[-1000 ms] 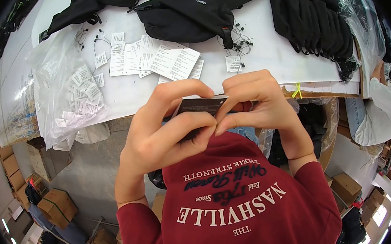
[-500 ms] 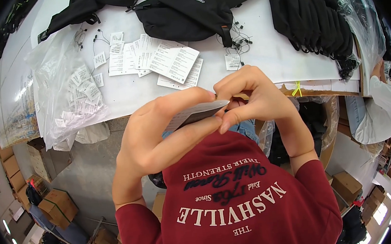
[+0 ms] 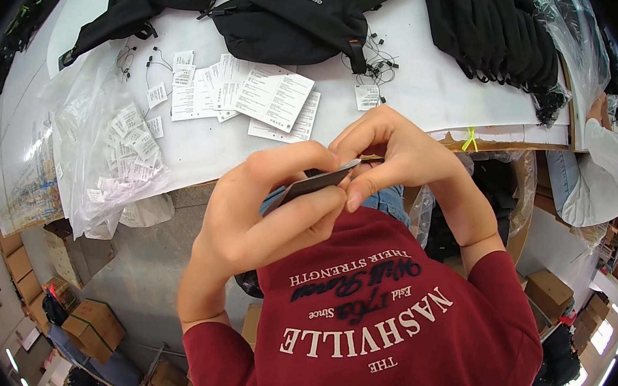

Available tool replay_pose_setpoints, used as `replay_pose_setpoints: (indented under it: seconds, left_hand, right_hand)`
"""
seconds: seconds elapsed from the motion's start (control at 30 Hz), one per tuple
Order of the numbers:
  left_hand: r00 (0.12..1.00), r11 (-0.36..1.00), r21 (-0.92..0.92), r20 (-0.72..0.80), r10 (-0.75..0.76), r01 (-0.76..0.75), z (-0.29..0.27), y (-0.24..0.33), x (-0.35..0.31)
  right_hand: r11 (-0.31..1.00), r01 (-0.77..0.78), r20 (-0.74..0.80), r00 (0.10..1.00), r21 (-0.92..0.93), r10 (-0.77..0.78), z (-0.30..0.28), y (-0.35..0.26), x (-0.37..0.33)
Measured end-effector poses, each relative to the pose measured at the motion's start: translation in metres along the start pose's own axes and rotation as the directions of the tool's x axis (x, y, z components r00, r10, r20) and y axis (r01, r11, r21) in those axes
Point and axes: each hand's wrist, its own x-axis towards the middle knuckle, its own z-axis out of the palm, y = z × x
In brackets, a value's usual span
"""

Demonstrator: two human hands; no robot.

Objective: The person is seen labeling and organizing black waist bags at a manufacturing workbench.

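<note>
Between the thumb and fingers of my left hand [image 3: 240, 211] are thin hang tags [image 3: 316, 185], dark on the side facing up, seen nearly edge-on. My right hand [image 3: 405, 150] is closed in a pinch at the right end of these tags. What its fingertips hold there is hidden behind the fingers. Both hands are above my lap, just in front of the table edge. Beyond them on the white table [image 3: 222, 145] lie printed white cards [image 3: 274, 96], overlapping one another. A small white label [image 3: 367, 97] lies by a tangle of black strings [image 3: 380, 71].
A black bag [image 3: 293, 27] lies past the cards, with more black bags behind it. Rows of folded black pouches [image 3: 491, 34] are stacked at right. A clear plastic bag [image 3: 108, 149] with small white labels lies at left. Cardboard boxes [image 3: 91, 329] stand on the floor.
The hang tags have tilted in my left hand, so the dark face shows more and the white face is nearly gone. My right hand has shifted slightly left.
</note>
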Motion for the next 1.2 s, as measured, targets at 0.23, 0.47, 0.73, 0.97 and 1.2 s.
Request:
replay_pose_setpoints:
  seconds: [0.23, 0.47, 0.73, 0.97, 1.2]
  left_hand:
    - [0.996, 0.997, -0.043, -0.072, 0.054, -0.057, 0.007, -0.006, 0.002]
    - [0.997, 0.988, -0.143, -0.043, -0.061, 0.054, 0.008, -0.012, -0.001]
    - [0.982, 0.968, -0.165, 0.003, -0.189, 0.187, 0.01, -0.016, -0.026]
    - [0.819, 0.811, -0.131, 0.173, -0.547, 0.57, 0.014, -0.014, -0.06]
    - [0.761, 0.734, -0.208, 0.242, -0.601, 0.646, 0.039, -0.014, -0.045]
  right_hand:
    - [0.999, 0.027, 0.015, 1.0, -0.022, -0.027, -0.002, -0.002, 0.0]
    - [0.989, 0.112, 0.074, 0.992, -0.101, -0.104, 0.002, -0.006, -0.002]
    - [0.995, 0.092, -0.11, 0.989, -0.027, -0.095, -0.005, 0.002, -0.015]
    - [0.999, 0.012, -0.356, 0.934, -0.035, -0.024, -0.016, 0.022, -0.035]
    - [0.994, 0.1, -0.642, 0.759, -0.043, -0.104, 0.013, 0.04, -0.021]
